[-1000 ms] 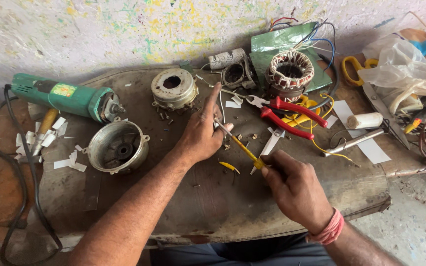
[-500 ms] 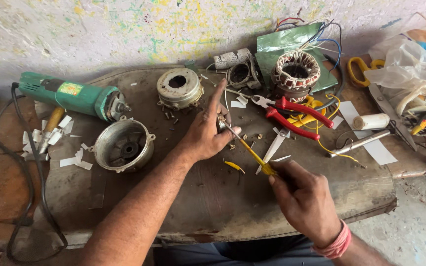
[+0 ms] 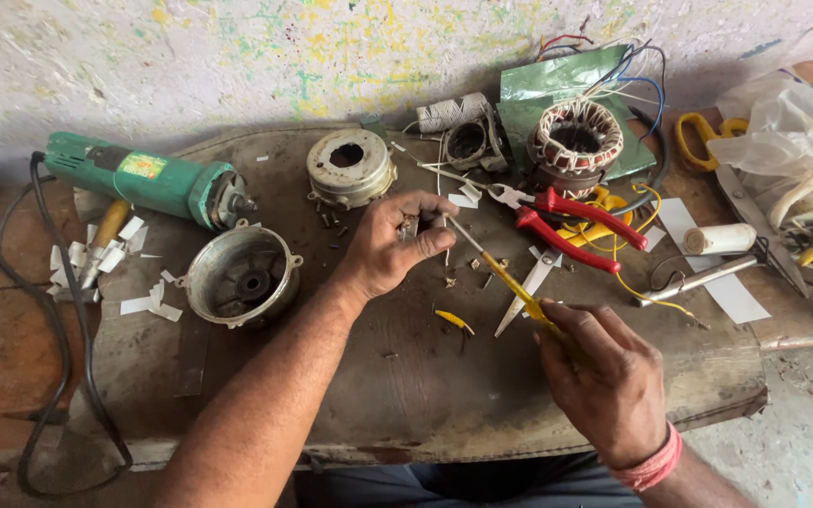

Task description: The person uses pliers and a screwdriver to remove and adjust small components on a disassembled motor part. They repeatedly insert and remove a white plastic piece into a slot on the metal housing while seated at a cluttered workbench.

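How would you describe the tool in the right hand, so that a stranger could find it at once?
Start at the worn dark workbench below the paint-flecked wall, then find the right hand near the front edge. From its grip a slim screwdriver with a yellow handle slants up and left, its tip meeting the left hand. The nearby pliers have red handles and lie loose.

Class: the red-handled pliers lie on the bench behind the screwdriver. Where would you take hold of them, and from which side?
Probably grip the red-handled pliers by both handles near the right-hand ends, coming from above right. The handles point that way, while the jaws lie close to the screwdriver and the left hand.
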